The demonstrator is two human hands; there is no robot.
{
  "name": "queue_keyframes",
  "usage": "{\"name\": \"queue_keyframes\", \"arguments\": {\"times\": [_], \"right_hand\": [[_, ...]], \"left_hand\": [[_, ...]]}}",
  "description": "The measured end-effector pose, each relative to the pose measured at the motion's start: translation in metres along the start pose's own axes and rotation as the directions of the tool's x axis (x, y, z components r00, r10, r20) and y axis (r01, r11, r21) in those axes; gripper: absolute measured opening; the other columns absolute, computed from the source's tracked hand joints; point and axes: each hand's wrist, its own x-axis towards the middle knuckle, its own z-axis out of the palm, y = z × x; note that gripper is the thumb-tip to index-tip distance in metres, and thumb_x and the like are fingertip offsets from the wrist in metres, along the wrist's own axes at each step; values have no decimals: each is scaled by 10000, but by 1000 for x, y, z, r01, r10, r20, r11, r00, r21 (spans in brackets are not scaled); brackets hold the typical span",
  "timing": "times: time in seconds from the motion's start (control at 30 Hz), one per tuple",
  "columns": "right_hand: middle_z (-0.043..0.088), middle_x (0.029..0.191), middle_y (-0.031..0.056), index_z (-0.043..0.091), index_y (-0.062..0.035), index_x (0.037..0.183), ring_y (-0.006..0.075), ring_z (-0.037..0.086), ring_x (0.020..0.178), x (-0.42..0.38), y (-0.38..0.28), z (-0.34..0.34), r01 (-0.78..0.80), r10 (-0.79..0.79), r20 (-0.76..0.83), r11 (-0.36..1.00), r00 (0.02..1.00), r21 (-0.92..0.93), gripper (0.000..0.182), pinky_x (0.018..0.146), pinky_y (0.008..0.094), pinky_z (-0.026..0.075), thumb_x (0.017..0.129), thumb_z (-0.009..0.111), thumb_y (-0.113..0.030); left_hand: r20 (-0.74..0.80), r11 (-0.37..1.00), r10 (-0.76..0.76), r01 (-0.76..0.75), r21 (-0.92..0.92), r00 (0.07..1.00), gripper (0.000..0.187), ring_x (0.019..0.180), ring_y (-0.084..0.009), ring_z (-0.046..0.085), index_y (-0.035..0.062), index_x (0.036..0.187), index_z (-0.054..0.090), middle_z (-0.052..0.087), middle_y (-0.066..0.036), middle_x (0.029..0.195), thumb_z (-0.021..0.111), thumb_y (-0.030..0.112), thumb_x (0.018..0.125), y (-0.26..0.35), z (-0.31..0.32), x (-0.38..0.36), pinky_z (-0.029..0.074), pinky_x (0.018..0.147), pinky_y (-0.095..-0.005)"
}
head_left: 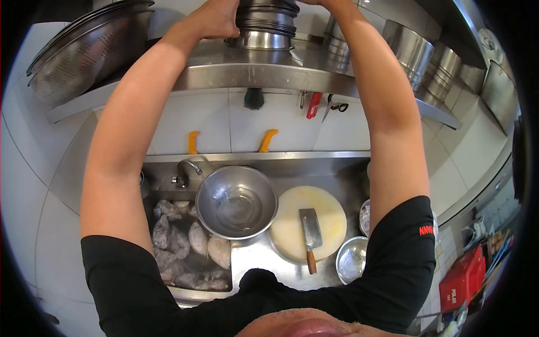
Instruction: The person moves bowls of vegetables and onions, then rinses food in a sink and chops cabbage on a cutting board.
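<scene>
Both my arms reach up to a steel shelf (247, 76) above the sink. A stack of metal bowls (265, 25) stands there, its top cut off by the frame. My left hand (220, 19) is closed against the stack's left side, the thumb near the lower bowls. At the upper right of the stack is my right hand (315, 2), mostly cut off by the top edge, with its fingers curled to the bowls. Below, a large steel bowl (237, 202) sits under the tap (185, 171). A cleaver (311, 233) lies on a round cutting board (286, 210).
Several pale pieces of meat or seafood (198, 238) lie in the sink at left. Perforated colanders (92, 56) lean at the shelf's left end; steel pots (409, 48) stand at right. Scissors (335, 106) and yellow-handled tools (268, 140) hang on the wall. A small bowl (352, 259) sits beside the board.
</scene>
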Motion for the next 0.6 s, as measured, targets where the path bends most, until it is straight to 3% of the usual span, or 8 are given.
{"name": "queue_keyframes", "arguments": {"times": [0.1, 0.2, 0.3, 0.37, 0.47, 0.5, 0.57, 0.6], "right_hand": [[693, 722, 195, 743, -15, 806, 266, 648, 635, -5, -3, 3, 81, -82, -4, 994, 997, -79, 258, 634, 393, 517, 690, 673, -234], [697, 750, 208, 736, -18, 782, 326, 659, 648, -10, -14, 2, 89, -89, 7, 984, 996, -155, 241, 652, 414, 529, 692, 656, -227], [695, 764, 221, 725, -15, 755, 379, 663, 683, -14, -26, 1, 143, -152, -10, 951, 988, -273, 233, 676, 437, 540, 693, 653, -228], [692, 781, 236, 719, -15, 745, 418, 671, 732, -12, -25, 9, 206, -250, -65, 898, 966, -388, 227, 699, 460, 546, 699, 651, -227], [684, 826, 275, 723, 10, 780, 453, 672, 833, -9, -29, 7, -159, 10, -413, 931, 911, -329, 254, 758, 483, 550, 708, 646, -221], [681, 844, 287, 722, 23, 795, 454, 671, 857, -9, -23, 5, -226, 90, -438, 936, 894, -269, 266, 777, 483, 549, 707, 649, -218], [675, 880, 311, 720, 49, 826, 457, 669, 905, -10, 6, -3, -354, 252, -468, 924, 847, -142, 293, 814, 483, 546, 706, 655, -211], [673, 889, 318, 717, 60, 831, 456, 669, 911, -11, 24, 3, -357, 256, -462, 923, 849, -145, 298, 822, 479, 546, 702, 659, -202]], "left_hand": [[7, 999, -20, 20, 35, 1000, 758, 1082, -439, 555, 12, 1279, 451, 500, -246, 1203, 756, 105, 592, 0, 1, -2, 496, 927, -471], [130, 974, -224, 225, 7, 966, 762, 942, -374, 614, 24, 1314, 455, 503, -142, 1231, 745, 22, 609, 13, 0, -2, 506, 844, -464], [12, 988, -36, 33, 149, 999, 609, 864, -373, 591, 16, 1167, 516, 538, -129, 1057, 750, 39, 605, 12, 1, -5, 492, 792, -469], [-17, 965, 72, -65, 254, 997, 576, 865, -368, 592, 18, 1138, 523, 550, -132, 1027, 748, 60, 609, 7, 3, -7, 495, 789, -463], [-20, 925, 191, -174, 337, 981, 523, 876, -363, 596, 22, 1101, 526, 561, -136, 1005, 732, 83, 625, 4, 5, -5, 496, 796, -470], [-15, 914, 222, -203, 352, 975, 504, 881, -362, 599, 23, 1090, 525, 564, -137, 1001, 725, 89, 632, 4, 5, -5, 497, 800, -475], [40, 934, 130, -136, 329, 991, 476, 893, -374, 599, 25, 1082, 524, 565, -141, 1005, 709, 84, 647, 10, 7, -5, 498, 801, -487], [70, 943, 86, -104, 316, 994, 462, 900, -380, 599, 26, 1078, 524, 565, -142, 1007, 701, 81, 655, 13, 8, -5, 498, 801, -493]]}}
